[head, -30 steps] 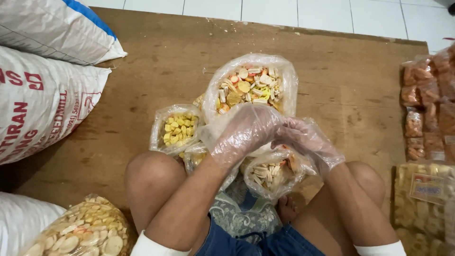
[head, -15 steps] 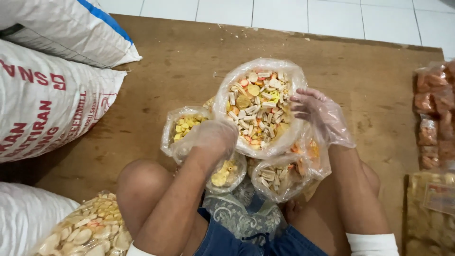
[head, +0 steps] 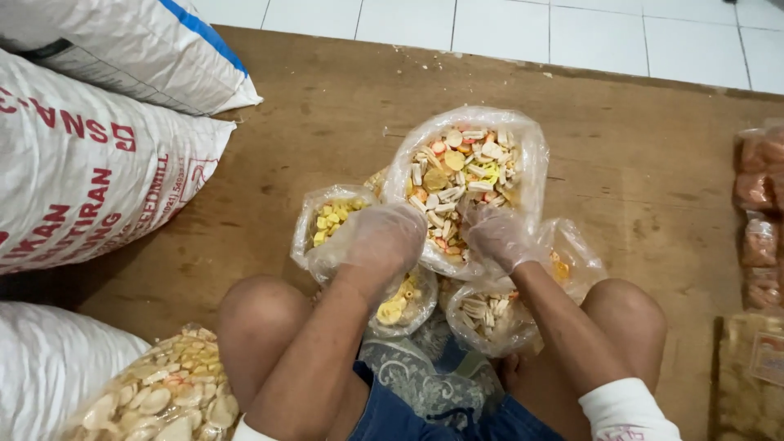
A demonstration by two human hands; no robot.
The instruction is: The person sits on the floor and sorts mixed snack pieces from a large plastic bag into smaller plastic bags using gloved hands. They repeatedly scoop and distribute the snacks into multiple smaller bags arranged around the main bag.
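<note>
Left hand [head: 384, 237] and right hand [head: 498, 237], gloved, were curled loosely on the mixed-cracker bag [head: 465, 175]; wooden board [head: 327, 106] beneath, white tiles [head: 506, 24] beyond.

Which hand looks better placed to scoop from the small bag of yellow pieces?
Probably the left hand: it hovers right beside the small bag of yellow pieces. The right hand rests at the big mixed bag, farther away.

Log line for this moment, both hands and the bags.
left hand: gloved, over yellow-chip bag | right hand: gloved, in big mixed-cracker bag | grips: hidden | nearby: white sacks
</note>
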